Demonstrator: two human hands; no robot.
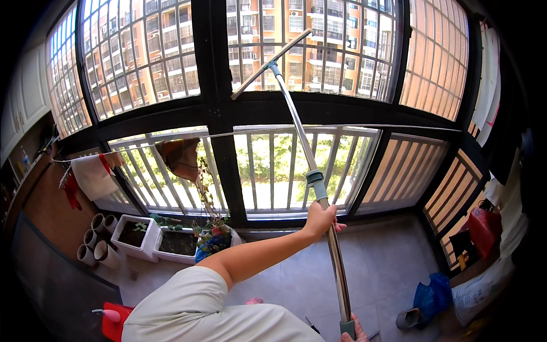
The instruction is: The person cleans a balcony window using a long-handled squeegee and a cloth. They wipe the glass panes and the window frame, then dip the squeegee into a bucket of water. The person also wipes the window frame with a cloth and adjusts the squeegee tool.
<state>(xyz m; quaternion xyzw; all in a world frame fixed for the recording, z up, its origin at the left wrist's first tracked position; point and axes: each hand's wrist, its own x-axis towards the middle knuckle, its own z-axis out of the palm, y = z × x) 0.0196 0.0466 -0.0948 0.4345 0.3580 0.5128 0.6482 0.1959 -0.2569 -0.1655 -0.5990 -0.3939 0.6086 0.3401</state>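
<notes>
A long-handled window squeegee (293, 111) slants up from me, its metal pole joined by a grey-green collar. Its wide, tilted head (252, 81) is at the upper middle window (319, 62); whether the blade touches the glass I cannot tell. My left hand (322, 220) is closed round the pole just below the collar, with the arm reaching in from the lower left. Lower down, my right hand (355, 330) grips the pole's grey-green end; the lower edge of the picture cuts off part of it.
A clothesline (250, 132) crosses before the windows, with a white cloth (94, 176) and brown cloth (179, 158) hanging. White planters (135, 239) and several pots (106, 255) stand left. A red stool (115, 319) is near. A blue bag (430, 293) and slipper (409, 319) lie right.
</notes>
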